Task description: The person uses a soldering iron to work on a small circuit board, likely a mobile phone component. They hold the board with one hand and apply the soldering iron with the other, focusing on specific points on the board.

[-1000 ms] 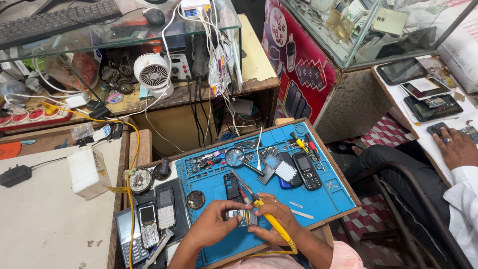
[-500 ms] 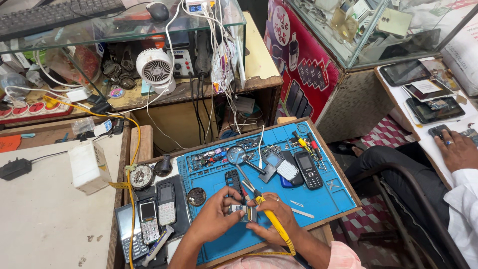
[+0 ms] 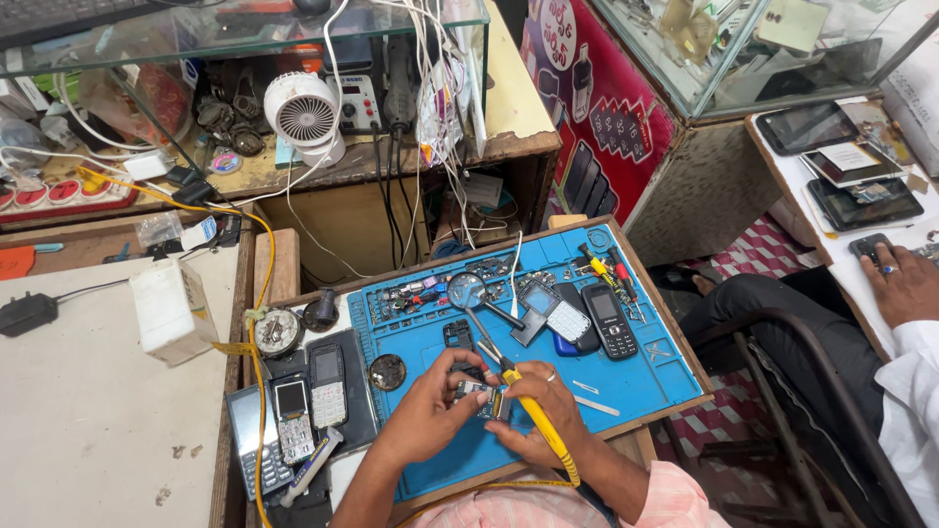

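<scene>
My left hand (image 3: 426, 413) pinches a small circuit board (image 3: 476, 395) over the blue work mat (image 3: 636, 381). My right hand (image 3: 541, 409) grips a yellow-handled soldering iron (image 3: 536, 422), its tip angled up-left at the board's edge. The iron's yellow cord runs off toward my lap. Just above the board lie a small dark phone part (image 3: 457, 335) and a magnifying glass (image 3: 469, 289).
A black keypad phone (image 3: 608, 320) and opened phone shells (image 3: 548, 315) lie on the mat's right half. More phones (image 3: 305, 391) sit left of the mat, a white fan (image 3: 302, 110) on the shelf behind. Another person's hand (image 3: 900, 284) rests on the right counter.
Both hands stayed over the mat with the board and iron, shifting only slightly. The view tilted a little downward.
</scene>
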